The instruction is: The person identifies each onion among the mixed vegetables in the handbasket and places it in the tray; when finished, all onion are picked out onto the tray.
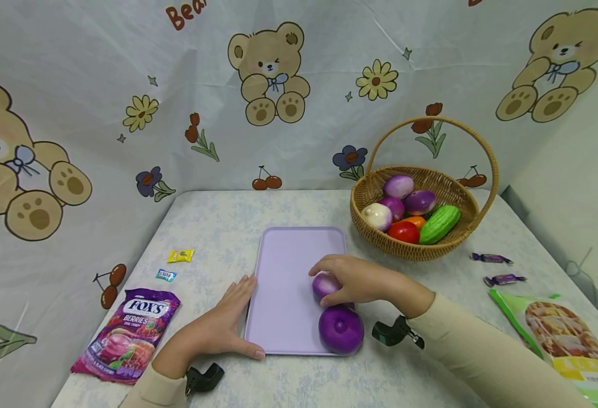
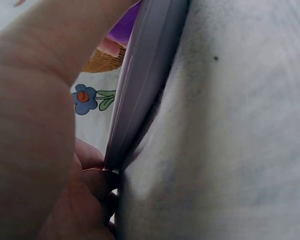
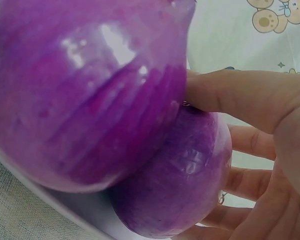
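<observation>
On the right side of a lilac tray [image 1: 288, 283] sit two purple onions. My right hand [image 1: 355, 277] curls its fingers and thumb round the smaller onion [image 1: 323, 284], which is purple with a paler patch. In the right wrist view, the thumb is at its top and the fingers along its far side. Against it lies the larger, shiny onion [image 3: 85, 100], at the tray's near right corner. My left hand [image 1: 222, 326] lies along the tray's left edge, fingers extended, thumb at the near left corner. The left wrist view shows its fingertips right at the tray wall [image 2: 140, 80].
A wicker basket [image 1: 411, 249] with a tall handle holds vegetables at the back right. To the left lie a candy bag [image 1: 130, 340], a yellow candy [image 1: 181, 255] and a blue candy [image 1: 166, 275]. Two purple candies [image 1: 491, 258] and a green bag [image 1: 559, 340] are at the right.
</observation>
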A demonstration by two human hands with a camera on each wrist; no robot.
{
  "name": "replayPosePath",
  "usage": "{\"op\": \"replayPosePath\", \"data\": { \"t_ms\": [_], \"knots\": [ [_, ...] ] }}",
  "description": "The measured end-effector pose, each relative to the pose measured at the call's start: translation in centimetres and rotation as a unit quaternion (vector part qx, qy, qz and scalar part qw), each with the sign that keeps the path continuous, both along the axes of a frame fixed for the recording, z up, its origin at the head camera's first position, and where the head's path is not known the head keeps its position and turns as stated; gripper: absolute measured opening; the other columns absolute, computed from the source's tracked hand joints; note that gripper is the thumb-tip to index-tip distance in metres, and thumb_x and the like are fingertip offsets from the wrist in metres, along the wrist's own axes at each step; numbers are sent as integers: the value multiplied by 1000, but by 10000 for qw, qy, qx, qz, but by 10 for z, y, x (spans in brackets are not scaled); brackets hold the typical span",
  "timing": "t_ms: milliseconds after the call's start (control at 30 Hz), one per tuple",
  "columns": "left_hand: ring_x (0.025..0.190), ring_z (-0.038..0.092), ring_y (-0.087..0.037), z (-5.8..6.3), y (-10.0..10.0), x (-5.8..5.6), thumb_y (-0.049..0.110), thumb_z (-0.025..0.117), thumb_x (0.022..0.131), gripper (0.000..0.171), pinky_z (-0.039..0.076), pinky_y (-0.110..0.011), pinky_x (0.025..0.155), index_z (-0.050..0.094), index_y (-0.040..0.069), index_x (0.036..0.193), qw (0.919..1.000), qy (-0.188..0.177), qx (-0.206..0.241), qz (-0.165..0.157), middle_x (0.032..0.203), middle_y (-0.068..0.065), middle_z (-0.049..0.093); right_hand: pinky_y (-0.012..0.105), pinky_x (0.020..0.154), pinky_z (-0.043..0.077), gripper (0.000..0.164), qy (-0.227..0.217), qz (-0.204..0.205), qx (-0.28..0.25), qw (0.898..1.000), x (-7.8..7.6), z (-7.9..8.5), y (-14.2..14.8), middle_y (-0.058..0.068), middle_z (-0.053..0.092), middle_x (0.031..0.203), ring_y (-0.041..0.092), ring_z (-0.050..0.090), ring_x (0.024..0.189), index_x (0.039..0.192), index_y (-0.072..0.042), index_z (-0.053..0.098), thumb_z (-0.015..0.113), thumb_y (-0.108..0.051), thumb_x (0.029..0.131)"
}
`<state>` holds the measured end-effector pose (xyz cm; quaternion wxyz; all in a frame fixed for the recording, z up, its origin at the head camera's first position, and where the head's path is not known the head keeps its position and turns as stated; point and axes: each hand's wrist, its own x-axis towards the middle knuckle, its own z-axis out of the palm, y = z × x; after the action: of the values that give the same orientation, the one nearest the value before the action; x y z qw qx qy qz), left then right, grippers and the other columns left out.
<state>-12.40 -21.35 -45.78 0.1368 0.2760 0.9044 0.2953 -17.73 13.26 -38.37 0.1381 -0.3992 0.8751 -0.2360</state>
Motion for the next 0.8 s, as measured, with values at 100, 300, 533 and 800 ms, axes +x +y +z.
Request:
{"op": "replayPosePath", "data": {
  "t_ms": [100, 300, 533, 800],
  "knots": [
    [159, -4, -33, 0, 0, 0, 74, 89, 66, 150, -1, -54, 126, 7, -2, 167, 10000, -27, 5, 26, 173, -19, 0, 44, 110, 47, 54, -5, 24, -57, 10000, 0, 2, 1, 8, 65, 135, 26, 59, 127, 135, -3, 67, 86, -27, 91],
    [159, -5, -33, 0, 1, 0, 74, 89, 66, 150, -1, -55, 126, 7, -1, 167, 10000, -57, -10, 58, 174, -18, 0, 47, 110, 47, 50, -107, -13, -206, 9997, -5, 13, 2, 9, 62, 139, 31, 58, 128, 139, -6, 64, 78, -31, 98],
    [159, -5, -33, 0, 2, 0, 76, 88, 65, 151, 0, -55, 125, 7, 1, 168, 9999, -122, -33, 97, 174, -17, 0, 47, 111, 46, 54, 548, -192, -258, 9980, -21, 41, 3, 7, 62, 142, 27, 57, 131, 142, -9, 64, 79, -35, 97],
    [159, -5, -33, -1, 2, 0, 76, 87, 66, 151, 0, -55, 125, 6, 1, 168, 9999, -111, -70, 90, 174, -17, 0, 51, 112, 44, 58, 993, -704, -465, 9915, -57, 66, 18, 13, 61, 144, 32, 58, 128, 144, -4, 62, 78, -34, 98]
  ]
}}
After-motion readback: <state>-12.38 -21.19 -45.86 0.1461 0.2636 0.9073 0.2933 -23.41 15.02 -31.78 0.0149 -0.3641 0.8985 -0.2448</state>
